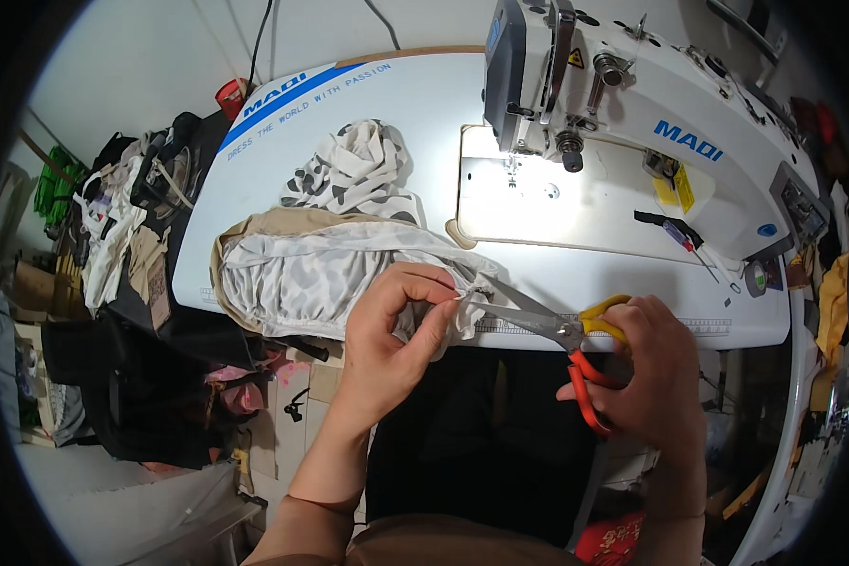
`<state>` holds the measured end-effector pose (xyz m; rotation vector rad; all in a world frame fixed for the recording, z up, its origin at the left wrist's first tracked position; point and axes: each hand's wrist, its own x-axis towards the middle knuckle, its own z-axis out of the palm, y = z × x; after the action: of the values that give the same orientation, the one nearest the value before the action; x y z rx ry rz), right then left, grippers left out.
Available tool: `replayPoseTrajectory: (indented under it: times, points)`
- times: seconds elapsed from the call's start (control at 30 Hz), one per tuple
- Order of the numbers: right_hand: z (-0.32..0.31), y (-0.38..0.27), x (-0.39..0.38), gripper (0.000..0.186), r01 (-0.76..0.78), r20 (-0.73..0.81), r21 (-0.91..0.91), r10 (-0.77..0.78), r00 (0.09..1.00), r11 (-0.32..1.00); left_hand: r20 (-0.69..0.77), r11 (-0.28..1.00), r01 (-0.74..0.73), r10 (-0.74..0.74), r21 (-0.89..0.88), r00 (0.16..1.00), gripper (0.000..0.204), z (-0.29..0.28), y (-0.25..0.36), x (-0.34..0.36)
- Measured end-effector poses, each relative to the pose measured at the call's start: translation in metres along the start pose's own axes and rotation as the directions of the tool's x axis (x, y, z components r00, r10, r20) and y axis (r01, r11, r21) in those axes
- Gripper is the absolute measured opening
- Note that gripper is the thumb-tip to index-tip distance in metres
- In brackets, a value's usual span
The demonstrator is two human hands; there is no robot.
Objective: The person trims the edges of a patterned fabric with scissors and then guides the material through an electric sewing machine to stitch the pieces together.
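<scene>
Where left hand fingers pinch the patterned fabric edge, right hand fingers grip part-open scissors alongside.

Grey-and-white blotched fabric (tan lining beneath); scissors with yellow and orange handles.

A sewing workshop is shown. An industrial sewing machine is mounted on a white work table just beyond the fingers. Patterned fabric is spread beside them, and heaps of garments are piled far to their left.
</scene>
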<state>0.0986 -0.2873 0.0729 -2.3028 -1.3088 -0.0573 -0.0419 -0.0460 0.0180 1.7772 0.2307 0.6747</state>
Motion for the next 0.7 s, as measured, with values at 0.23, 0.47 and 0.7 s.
replayPoseTrajectory:
  times: [0.23, 0.47, 0.7]
  points:
    - [0.005, -0.002, 0.015, 0.060, 0.121, 0.090, -0.032, -0.118, 0.989, 0.992, -0.077, 0.984, -0.113, 0.124, 0.135, 0.989, 0.014, -0.002, 0.003, -0.004]
    - [0.014, -0.002, 0.020, 0.061, 0.164, 0.061, 0.000, -0.164, 0.985, 0.986, -0.087, 0.969, -0.197, 0.211, 0.149, 0.974, 0.014, -0.004, 0.000, -0.004]
    - [0.024, 0.006, 0.017, 0.057, 0.185, 0.062, 0.033, -0.187, 0.980, 0.982, -0.046, 0.986, 0.053, -0.061, -0.156, 0.997, 0.009, -0.002, 0.002, -0.008]
